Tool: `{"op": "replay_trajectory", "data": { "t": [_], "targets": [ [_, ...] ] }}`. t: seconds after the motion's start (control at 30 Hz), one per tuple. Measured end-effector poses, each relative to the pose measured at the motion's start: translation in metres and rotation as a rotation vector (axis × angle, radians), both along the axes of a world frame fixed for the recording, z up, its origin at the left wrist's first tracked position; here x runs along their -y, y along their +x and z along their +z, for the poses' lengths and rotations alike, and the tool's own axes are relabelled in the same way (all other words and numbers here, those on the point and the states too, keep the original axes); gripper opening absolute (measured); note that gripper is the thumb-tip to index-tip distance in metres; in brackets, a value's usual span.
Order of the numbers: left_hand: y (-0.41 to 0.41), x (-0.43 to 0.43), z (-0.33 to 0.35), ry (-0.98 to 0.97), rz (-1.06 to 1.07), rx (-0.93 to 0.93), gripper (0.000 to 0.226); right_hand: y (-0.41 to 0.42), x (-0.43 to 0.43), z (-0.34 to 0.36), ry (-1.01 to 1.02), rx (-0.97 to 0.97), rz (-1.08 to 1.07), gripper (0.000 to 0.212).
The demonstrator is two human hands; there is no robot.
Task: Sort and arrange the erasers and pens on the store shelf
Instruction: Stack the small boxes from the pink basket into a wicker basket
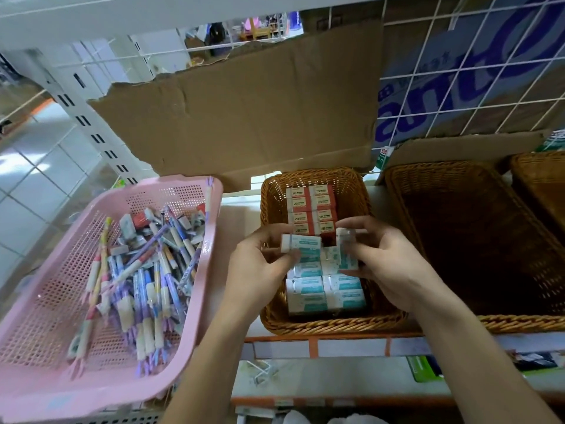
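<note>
A small wicker basket (357,191) on the shelf holds red 2B erasers (312,209) at the back and teal-and-white erasers (324,290) in rows at the front. My left hand (260,270) pinches one teal-and-white eraser (301,242) lying flat above the rows. My right hand (385,261) grips another teal-and-white eraser (347,249) held upright beside it. A pink plastic basket (61,301) on the left is filled with several pens (146,270) and loose erasers (128,224) in a jumble.
A larger wicker basket (477,240) stands to the right, with another wicker basket (541,185) beyond it. Torn cardboard (244,111) and a white wire grid (474,71) back the shelf. A lower shelf (336,377) shows below the edge.
</note>
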State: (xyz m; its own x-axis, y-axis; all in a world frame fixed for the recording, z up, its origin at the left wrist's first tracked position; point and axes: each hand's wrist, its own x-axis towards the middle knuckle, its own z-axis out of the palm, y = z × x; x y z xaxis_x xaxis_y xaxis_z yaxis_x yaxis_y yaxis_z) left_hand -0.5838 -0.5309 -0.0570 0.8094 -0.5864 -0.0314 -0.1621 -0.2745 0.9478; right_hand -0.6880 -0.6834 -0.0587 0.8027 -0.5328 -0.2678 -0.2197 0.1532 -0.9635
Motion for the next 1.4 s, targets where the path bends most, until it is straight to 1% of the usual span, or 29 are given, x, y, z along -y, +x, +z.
{"op": "replay_trajectory", "data": {
  "t": [0.03,0.07,0.13,0.17,0.2,0.27,0.37,0.47,0.53,0.63,0.77,0.83,0.97,1.17,1.4],
  "targets": [
    [0.001,0.000,0.000,0.046,-0.005,0.042,0.035,0.002,0.001,0.001,-0.066,-0.027,0.034,0.027],
    [0.003,0.001,0.000,0.106,-0.010,0.108,0.033,0.004,0.003,0.001,-0.194,-0.078,0.071,0.034],
    [0.007,0.006,0.001,0.245,-0.007,0.256,0.029,0.012,0.006,0.002,-0.588,-0.263,0.154,0.049],
    [0.009,0.009,0.000,0.295,-0.005,0.309,0.029,0.017,0.008,0.001,-0.749,-0.341,0.180,0.053],
    [0.010,0.013,-0.001,0.336,-0.010,0.345,0.030,0.021,0.009,0.002,-0.845,-0.390,0.192,0.054],
    [0.011,0.021,-0.003,0.417,-0.036,0.397,0.035,0.028,0.011,0.000,-0.925,-0.438,0.244,0.049],
    [0.012,0.031,-0.004,0.557,-0.088,0.455,0.035,0.033,0.010,-0.002,-1.015,-0.444,0.362,0.037],
    [0.014,0.037,-0.003,0.750,-0.154,0.542,0.031,0.036,0.007,-0.005,-1.118,-0.459,0.429,0.038],
    [0.013,0.040,-0.004,0.841,-0.204,0.570,0.029,0.038,0.006,-0.007,-1.135,-0.495,0.463,0.038],
    [0.011,0.044,-0.006,0.952,-0.278,0.625,0.033,0.040,0.007,-0.012,-1.080,-0.545,0.447,0.032],
    [0.012,0.051,-0.007,1.028,-0.344,0.660,0.031,0.041,0.009,-0.016,-1.077,-0.585,0.420,0.029],
    [0.014,0.054,-0.006,1.036,-0.347,0.674,0.029,0.043,0.009,-0.017,-1.092,-0.597,0.417,0.028],
    [0.016,0.055,-0.007,1.056,-0.379,0.699,0.032,0.044,0.010,-0.018,-1.088,-0.614,0.421,0.027],
    [0.022,0.056,-0.003,1.018,-0.443,0.634,0.034,0.044,0.010,-0.019,-1.094,-0.608,0.424,0.023],
    [0.025,0.057,-0.002,0.992,-0.466,0.594,0.034,0.043,0.009,-0.020,-1.115,-0.596,0.436,0.024]
  ]
}}
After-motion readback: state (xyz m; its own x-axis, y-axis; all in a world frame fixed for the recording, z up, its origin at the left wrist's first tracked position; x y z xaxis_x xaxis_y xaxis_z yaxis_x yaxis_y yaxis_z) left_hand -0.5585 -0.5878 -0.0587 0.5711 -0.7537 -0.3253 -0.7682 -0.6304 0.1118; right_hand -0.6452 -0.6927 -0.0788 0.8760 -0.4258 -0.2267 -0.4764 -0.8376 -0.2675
